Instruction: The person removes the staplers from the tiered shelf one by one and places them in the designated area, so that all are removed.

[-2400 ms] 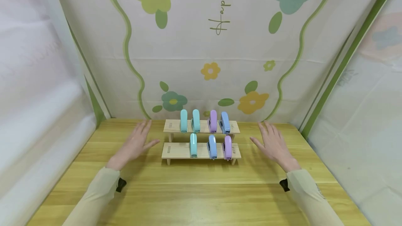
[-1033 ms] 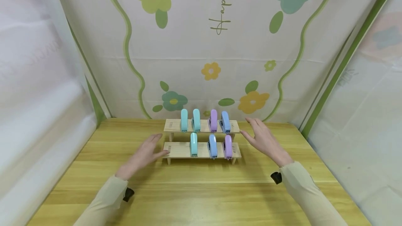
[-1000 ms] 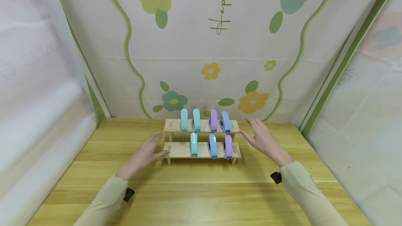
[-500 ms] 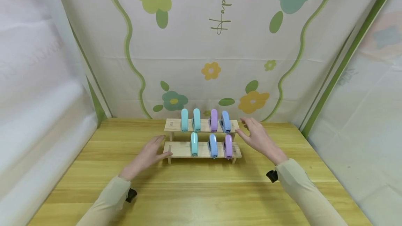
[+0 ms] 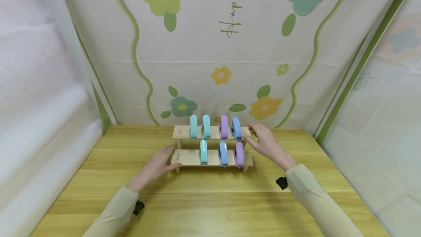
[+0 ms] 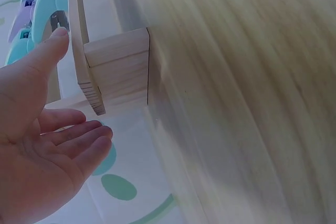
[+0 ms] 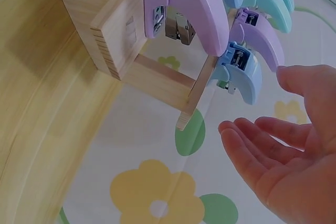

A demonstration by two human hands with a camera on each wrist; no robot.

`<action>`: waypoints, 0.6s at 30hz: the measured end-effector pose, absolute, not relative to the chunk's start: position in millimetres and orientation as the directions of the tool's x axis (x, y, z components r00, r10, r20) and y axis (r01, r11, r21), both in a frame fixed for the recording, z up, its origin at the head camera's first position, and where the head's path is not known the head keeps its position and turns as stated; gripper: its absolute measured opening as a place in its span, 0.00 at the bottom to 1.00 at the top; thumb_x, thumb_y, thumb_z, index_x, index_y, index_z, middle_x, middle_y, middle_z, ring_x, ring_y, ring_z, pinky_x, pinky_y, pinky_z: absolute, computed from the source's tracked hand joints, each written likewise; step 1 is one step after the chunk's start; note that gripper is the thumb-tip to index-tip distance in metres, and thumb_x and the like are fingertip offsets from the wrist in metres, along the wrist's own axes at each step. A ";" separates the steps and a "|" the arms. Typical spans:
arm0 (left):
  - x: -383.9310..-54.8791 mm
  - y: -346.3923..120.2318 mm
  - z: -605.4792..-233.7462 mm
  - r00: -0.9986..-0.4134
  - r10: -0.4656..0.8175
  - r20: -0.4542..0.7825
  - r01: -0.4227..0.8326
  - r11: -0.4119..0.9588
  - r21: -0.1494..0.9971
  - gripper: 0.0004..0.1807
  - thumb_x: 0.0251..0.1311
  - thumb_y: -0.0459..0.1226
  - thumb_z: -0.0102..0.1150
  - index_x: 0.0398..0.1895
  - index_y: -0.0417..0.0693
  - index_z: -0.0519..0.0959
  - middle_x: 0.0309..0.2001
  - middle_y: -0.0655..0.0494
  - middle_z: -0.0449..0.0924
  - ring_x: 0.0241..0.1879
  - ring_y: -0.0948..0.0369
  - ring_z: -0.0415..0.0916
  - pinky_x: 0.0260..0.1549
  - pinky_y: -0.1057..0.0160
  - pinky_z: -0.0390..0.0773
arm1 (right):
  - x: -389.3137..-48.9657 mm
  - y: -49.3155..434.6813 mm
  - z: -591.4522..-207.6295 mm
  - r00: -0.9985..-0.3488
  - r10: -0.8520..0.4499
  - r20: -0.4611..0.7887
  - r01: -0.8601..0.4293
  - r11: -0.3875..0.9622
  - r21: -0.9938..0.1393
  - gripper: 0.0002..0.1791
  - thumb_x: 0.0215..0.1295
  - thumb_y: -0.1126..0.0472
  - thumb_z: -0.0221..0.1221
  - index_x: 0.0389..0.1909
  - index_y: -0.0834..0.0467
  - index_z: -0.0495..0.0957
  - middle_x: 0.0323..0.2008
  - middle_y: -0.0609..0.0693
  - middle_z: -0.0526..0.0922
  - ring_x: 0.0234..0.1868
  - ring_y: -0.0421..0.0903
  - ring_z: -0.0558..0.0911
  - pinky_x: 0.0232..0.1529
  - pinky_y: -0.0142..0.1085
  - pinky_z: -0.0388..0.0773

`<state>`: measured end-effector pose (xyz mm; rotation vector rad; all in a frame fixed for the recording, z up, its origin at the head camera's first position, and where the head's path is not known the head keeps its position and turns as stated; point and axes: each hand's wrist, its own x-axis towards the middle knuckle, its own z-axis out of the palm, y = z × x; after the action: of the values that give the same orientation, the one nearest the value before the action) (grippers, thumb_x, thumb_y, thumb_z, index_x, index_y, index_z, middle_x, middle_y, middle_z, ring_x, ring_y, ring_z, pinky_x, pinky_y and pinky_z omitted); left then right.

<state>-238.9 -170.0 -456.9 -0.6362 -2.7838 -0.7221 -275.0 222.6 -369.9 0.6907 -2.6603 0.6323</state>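
Observation:
A two-tier wooden rack carries several small staplers. Its front shelf (image 5: 189,157) bears a teal stapler (image 5: 203,152), a blue stapler (image 5: 223,153) and a purple stapler (image 5: 239,154). On the back shelf (image 5: 182,132) stand two teal ones, a purple stapler (image 5: 224,126) and a blue stapler (image 5: 236,128) at the right. My left hand (image 5: 156,168) is at the front shelf's left end, thumb by its corner, fingers extended and holding nothing. Near the back blue stapler, my right hand (image 5: 267,145) has loosely bent fingers; the right wrist view shows a gap between them.
The rack stands on a wood-grain table (image 5: 210,207). Behind it hangs a white cloth (image 5: 184,46) printed with flowers, and pale cloth walls (image 5: 371,120) stand at both sides. A black wrist device (image 5: 281,183) sits at the right cuff.
Both hands have moved inward toward the rack: the left to the front shelf's left end, the right leftward to the back shelf's right end. The staplers stay in place.

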 end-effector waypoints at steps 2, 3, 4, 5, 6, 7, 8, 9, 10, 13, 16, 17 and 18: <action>-238.4 -169.1 -457.3 -0.888 0.360 0.285 0.454 0.788 0.417 0.44 0.59 0.49 0.67 0.67 0.26 0.65 0.66 0.28 0.68 0.65 0.35 0.69 0.64 0.39 0.73 | -275.5 220.7 -369.2 -0.835 -0.380 0.398 -0.519 0.784 -0.340 0.28 0.69 0.55 0.62 0.61 0.71 0.71 0.53 0.67 0.81 0.50 0.60 0.83 0.51 0.50 0.85; -238.2 -168.9 -457.7 -0.885 0.365 0.288 0.459 0.787 0.412 0.44 0.59 0.49 0.67 0.67 0.25 0.65 0.65 0.27 0.68 0.64 0.35 0.69 0.64 0.38 0.74 | -275.8 219.5 -368.6 -0.837 -0.380 0.394 -0.517 0.784 -0.343 0.28 0.69 0.55 0.61 0.61 0.71 0.71 0.53 0.67 0.81 0.50 0.60 0.83 0.52 0.50 0.85; -237.6 -168.4 -457.5 -0.886 0.365 0.286 0.458 0.786 0.416 0.44 0.58 0.48 0.68 0.67 0.25 0.64 0.66 0.27 0.68 0.64 0.35 0.69 0.64 0.38 0.73 | -276.2 218.2 -367.9 -0.837 -0.381 0.392 -0.517 0.784 -0.344 0.28 0.69 0.55 0.61 0.61 0.71 0.71 0.53 0.67 0.81 0.50 0.61 0.83 0.51 0.50 0.85; -237.1 -168.2 -457.6 -0.887 0.364 0.282 0.456 0.785 0.419 0.44 0.58 0.48 0.68 0.68 0.26 0.64 0.66 0.27 0.68 0.65 0.35 0.69 0.64 0.38 0.73 | -276.7 216.9 -367.4 -0.839 -0.380 0.391 -0.516 0.784 -0.346 0.28 0.69 0.55 0.61 0.61 0.70 0.71 0.53 0.67 0.81 0.50 0.61 0.83 0.51 0.50 0.85; -237.0 -168.1 -458.1 -0.887 0.366 0.282 0.457 0.785 0.418 0.44 0.57 0.48 0.69 0.68 0.26 0.64 0.66 0.27 0.68 0.65 0.35 0.69 0.64 0.38 0.73 | -277.3 215.9 -367.4 -0.838 -0.380 0.392 -0.517 0.784 -0.344 0.27 0.69 0.56 0.61 0.61 0.71 0.72 0.53 0.67 0.81 0.50 0.61 0.83 0.51 0.50 0.86; -236.7 -167.9 -458.2 -0.886 0.367 0.282 0.458 0.787 0.414 0.45 0.57 0.48 0.69 0.68 0.26 0.64 0.66 0.27 0.68 0.65 0.34 0.69 0.64 0.38 0.73 | -278.1 214.4 -366.9 -0.837 -0.378 0.395 -0.517 0.783 -0.346 0.27 0.69 0.56 0.61 0.60 0.71 0.72 0.52 0.67 0.81 0.49 0.62 0.83 0.50 0.50 0.86; -236.5 -167.8 -458.6 -0.885 0.369 0.283 0.459 0.789 0.408 0.45 0.57 0.48 0.69 0.68 0.26 0.64 0.66 0.27 0.68 0.65 0.34 0.69 0.64 0.38 0.73 | -278.9 212.8 -366.5 -0.838 -0.375 0.396 -0.515 0.783 -0.349 0.27 0.68 0.56 0.62 0.60 0.71 0.72 0.52 0.67 0.81 0.49 0.61 0.83 0.50 0.50 0.86; -236.4 -167.9 -459.0 -0.886 0.368 0.281 0.457 0.790 0.408 0.45 0.57 0.48 0.69 0.68 0.26 0.64 0.66 0.27 0.68 0.65 0.34 0.68 0.64 0.38 0.73 | -280.0 211.3 -366.3 -0.838 -0.373 0.397 -0.514 0.783 -0.349 0.27 0.68 0.56 0.62 0.59 0.71 0.73 0.51 0.67 0.82 0.48 0.61 0.83 0.49 0.50 0.86; -236.3 -167.8 -459.2 -0.888 0.366 0.278 0.453 0.793 0.406 0.45 0.57 0.49 0.69 0.68 0.26 0.64 0.66 0.28 0.67 0.65 0.34 0.68 0.64 0.38 0.73 | -281.0 209.9 -366.2 -0.838 -0.372 0.400 -0.514 0.784 -0.348 0.26 0.68 0.56 0.62 0.59 0.71 0.73 0.51 0.68 0.82 0.48 0.61 0.84 0.48 0.50 0.86; -236.3 -167.3 -459.4 -0.894 0.362 0.265 0.444 0.798 0.408 0.46 0.57 0.49 0.69 0.69 0.26 0.63 0.67 0.28 0.66 0.66 0.34 0.67 0.66 0.38 0.71 | -283.6 205.5 -365.6 -0.846 -0.357 0.396 -0.501 0.786 -0.362 0.26 0.67 0.56 0.63 0.57 0.71 0.74 0.50 0.68 0.82 0.47 0.61 0.84 0.47 0.49 0.87; -236.3 -167.0 -459.1 -0.892 0.367 0.264 0.448 0.796 0.406 0.46 0.57 0.49 0.69 0.69 0.27 0.63 0.68 0.29 0.66 0.66 0.34 0.67 0.65 0.38 0.71 | -284.7 201.9 -365.1 -0.855 -0.347 0.386 -0.488 0.791 -0.369 0.26 0.68 0.56 0.63 0.57 0.71 0.74 0.50 0.68 0.82 0.46 0.60 0.84 0.46 0.48 0.87; -236.4 -166.8 -459.0 -0.893 0.366 0.262 0.447 0.795 0.411 0.46 0.57 0.48 0.69 0.69 0.27 0.63 0.68 0.29 0.66 0.67 0.35 0.67 0.65 0.38 0.71 | -284.9 200.8 -364.8 -0.858 -0.343 0.383 -0.483 0.792 -0.373 0.26 0.67 0.56 0.63 0.57 0.71 0.74 0.49 0.68 0.82 0.46 0.60 0.84 0.46 0.48 0.87; -236.6 -166.8 -459.0 -0.892 0.368 0.263 0.449 0.794 0.410 0.45 0.57 0.48 0.69 0.69 0.27 0.63 0.68 0.29 0.66 0.66 0.35 0.67 0.65 0.38 0.72 | -285.2 199.9 -364.9 -0.860 -0.340 0.381 -0.480 0.793 -0.374 0.26 0.67 0.56 0.63 0.57 0.71 0.74 0.49 0.68 0.82 0.45 0.60 0.84 0.45 0.48 0.87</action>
<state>-236.6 -166.8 -459.0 -0.6452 -2.8130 -0.7061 -285.2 199.9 -364.9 0.6307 -2.6886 0.6758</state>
